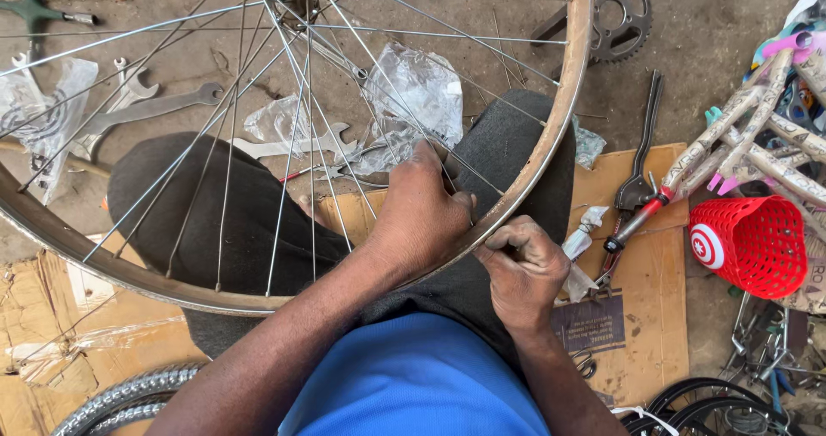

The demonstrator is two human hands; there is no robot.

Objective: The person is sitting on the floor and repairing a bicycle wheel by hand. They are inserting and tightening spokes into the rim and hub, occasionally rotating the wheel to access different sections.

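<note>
A spoked bicycle wheel rim (551, 135), bare of tyre and rust-brown, is seen resting across the person's lap, its hub at 12 o'clock near the top edge. The left hand (419, 216) is placed inside the rim at its 4 o'clock arc, the fingers curled closed around a spoke (434, 156) just where it meets the rim; the fingertips are touching the rim's inner face. The right hand (522, 268) is held just outside the same arc, at 4 o'clock from the left hand, its fingers pinched tightly together against the rim's outer face; whatever small part is gripped there cannot be made out. The rim thus passes between the two hands, both in contact with it. Beneath the wheel, dark trousers (215, 212) and a blue shirt (413, 376) are noted. On the concrete floor at 10 o'clock lie open-ended spanners (151, 109) and crumpled clear plastic bags (413, 92). A chainring (621, 14) lies at 1 o'clock. On flattened cardboard (641, 315) at 3 o'clock a red-handled tool (637, 221) is recorded, with a red plastic basket (753, 245) beside it. A tyre (120, 401) is seen at 7 o'clock.
</note>
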